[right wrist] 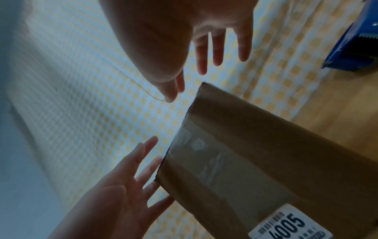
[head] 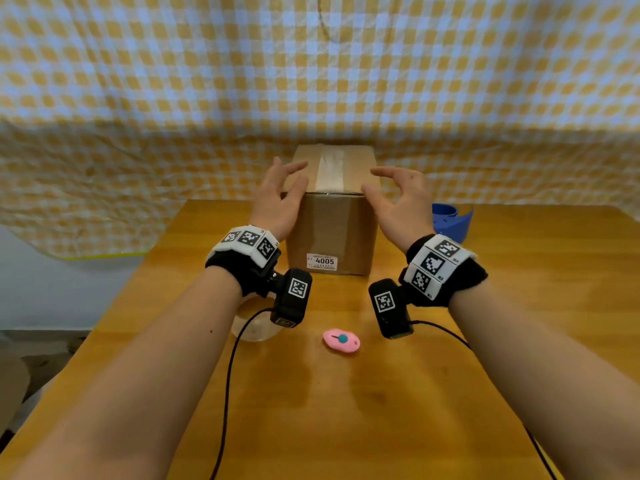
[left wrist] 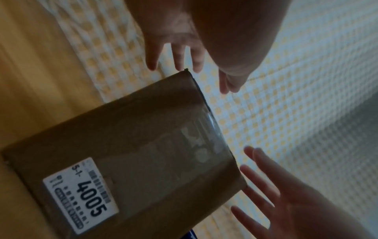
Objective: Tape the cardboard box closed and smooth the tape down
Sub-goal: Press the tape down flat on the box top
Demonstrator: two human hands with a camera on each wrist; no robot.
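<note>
A clear roll of packing tape (head: 254,323) lies on the wooden tabletop (head: 519,323) under the left forearm. The left hand (head: 280,199), fingers spread and holding nothing, hovers beside the brown cardboard box (head: 332,230), which stands closed at the tabletop's far middle with a strip of clear tape (head: 330,169) along its top seam. A pink oval cutter (head: 341,340) lies nearer the camera. The right hand (head: 401,199), likewise spread and empty, flanks the box's other side. A blue tape dispenser (head: 452,220) sits farthest right.
</note>
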